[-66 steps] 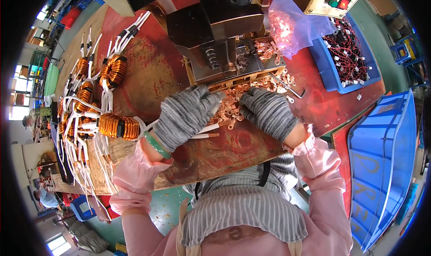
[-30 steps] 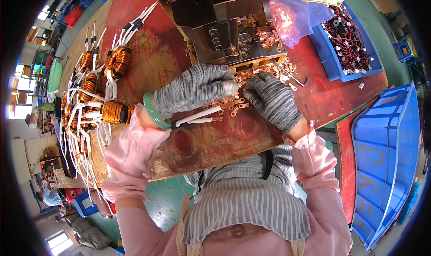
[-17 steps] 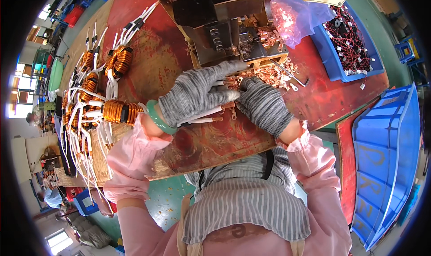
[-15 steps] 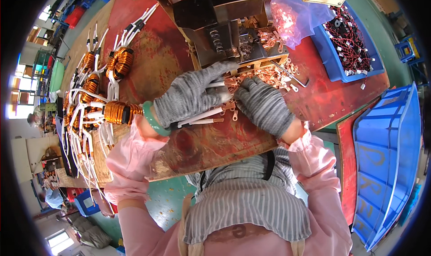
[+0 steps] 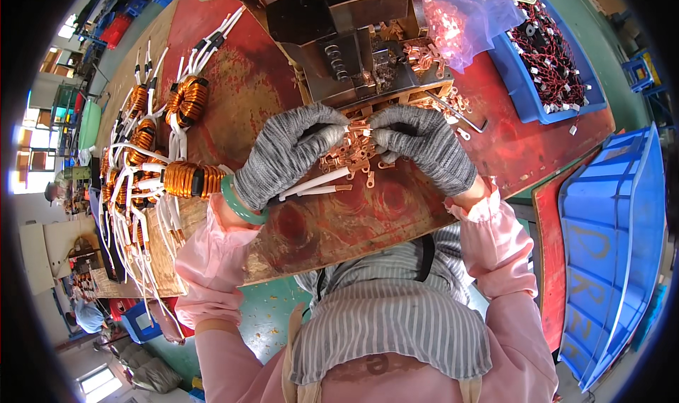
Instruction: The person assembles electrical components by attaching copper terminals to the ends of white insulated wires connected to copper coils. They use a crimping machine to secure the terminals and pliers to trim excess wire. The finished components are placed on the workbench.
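My left hand, in a grey knitted glove, has thumb and fingers pinched at the left end of a small copper terminal lug. At its other end the fingertips of my gloved right hand are closed. Whether a wire end sits inside the left fingers is hidden. Just beneath the hands spreads a loose pile of copper lugs. Two white-sleeved wires lie below my left hand, one showing a bare copper end. They run toward a copper-wound ring coil beside my left wrist.
A dark press machine stands just beyond my hands. Several more coils with white leads lie at left on the red worn table. A hex key, a plastic bag and a blue bin of red-black wires are at right.
The white wire visible between my left fingers is now out of sight. Both hands have turned so their fingertips face each other across a copper lug. My right hand has moved slightly right.
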Available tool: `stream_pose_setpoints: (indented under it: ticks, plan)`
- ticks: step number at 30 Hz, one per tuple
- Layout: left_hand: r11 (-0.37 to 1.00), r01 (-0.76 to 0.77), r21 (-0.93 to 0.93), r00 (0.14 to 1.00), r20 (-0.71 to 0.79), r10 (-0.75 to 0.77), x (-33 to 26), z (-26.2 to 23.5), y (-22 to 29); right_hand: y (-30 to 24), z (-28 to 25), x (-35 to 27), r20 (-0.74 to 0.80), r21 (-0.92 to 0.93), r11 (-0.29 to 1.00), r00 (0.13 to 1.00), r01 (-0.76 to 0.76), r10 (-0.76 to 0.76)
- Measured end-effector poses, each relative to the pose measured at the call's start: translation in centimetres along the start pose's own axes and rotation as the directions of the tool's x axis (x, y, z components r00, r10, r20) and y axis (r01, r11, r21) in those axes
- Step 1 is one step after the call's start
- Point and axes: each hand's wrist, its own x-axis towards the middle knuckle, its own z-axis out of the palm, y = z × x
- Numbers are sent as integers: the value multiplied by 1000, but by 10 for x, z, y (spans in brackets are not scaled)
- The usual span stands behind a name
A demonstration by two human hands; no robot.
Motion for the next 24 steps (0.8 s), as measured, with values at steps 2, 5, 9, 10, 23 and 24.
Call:
stream_pose_setpoints:
  ticks: [2, 5, 9, 10, 23, 24]
  plan:
    - [1000, -4, -20, 1000, -13, 4, -1, 2, -1, -3, 2, 1, 7, 3, 1000, 1000, -16, 16]
    - [1000, -23, -8, 999, -37, 23, -2, 3, -5, -8, 3, 2, 14, 5, 1000, 1000, -10, 10]
    - [1000, -17, 23, 999, -33, 18, -2, 4, -3, -14, 4, 2, 36, 38, 999, 999, -12, 10]
    - [999, -26, 37, 999, -29, 27, -2, 5, -4, -15, 3, 2, 41, 54, 998, 999, -9, 7]
    - [764, -214, 609, 965, 8, 264, -19, -16, -2, -13, 9, 5, -19, -2, 998, 998, 61, -61]
    - [784, -23, 620, 998, -31, 54, -27, -21, 4, -11, 9, 6, -26, 6, 998, 998, 64, -64]
